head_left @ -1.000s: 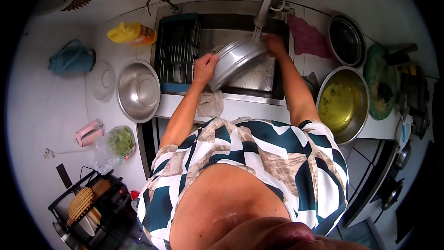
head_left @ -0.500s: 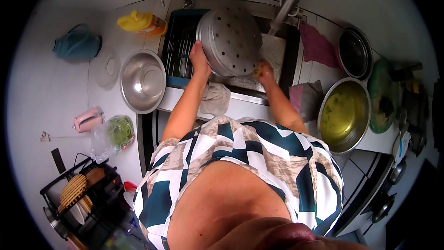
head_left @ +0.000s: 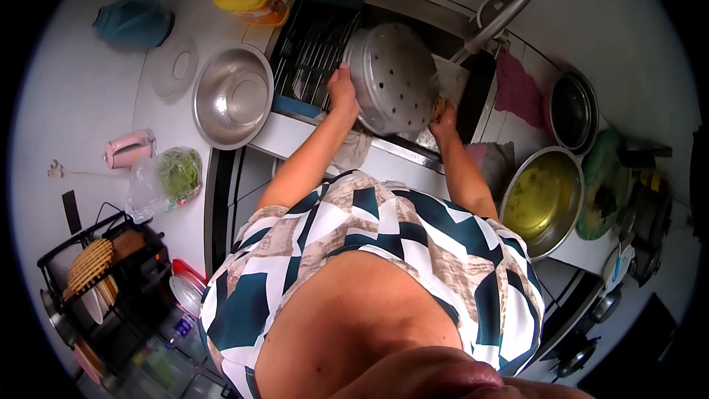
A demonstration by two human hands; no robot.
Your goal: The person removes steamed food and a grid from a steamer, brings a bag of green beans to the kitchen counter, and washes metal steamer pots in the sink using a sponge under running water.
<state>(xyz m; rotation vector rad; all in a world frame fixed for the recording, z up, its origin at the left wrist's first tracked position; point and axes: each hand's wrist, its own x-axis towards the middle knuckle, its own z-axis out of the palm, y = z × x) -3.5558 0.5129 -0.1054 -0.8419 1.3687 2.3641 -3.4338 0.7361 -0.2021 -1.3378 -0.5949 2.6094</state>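
Note:
A metal steamer pot (head_left: 395,77) with holes in its base is tilted over the sink (head_left: 484,77), its perforated bottom facing right. My left hand (head_left: 343,92) grips its left edge, thumb showing on the outside. At the pot's lower right, my right hand (head_left: 444,124) is closed around a yellowish-brown scrubber (head_left: 440,108), close against the pot's side. Whether the scrubber touches the metal is hard to make out. The faucet (head_left: 502,18) reaches over the sink's right part. Some of the right hand's fingers are hidden behind the scrubber and pot.
Left of the sink are a dish rack (head_left: 314,48), a steel bowl (head_left: 233,96) and a yellow bottle (head_left: 249,1). To the right stand a basin of yellowish liquid (head_left: 543,196), a dark pan (head_left: 572,112) and a pink cloth (head_left: 519,85). A bagged green vegetable (head_left: 177,174) lies far left.
The view has turned and shifted a little. The pot is tilted more to the right, with my left hand still on its edge. My right hand stays by its lower right side with the scrubber.

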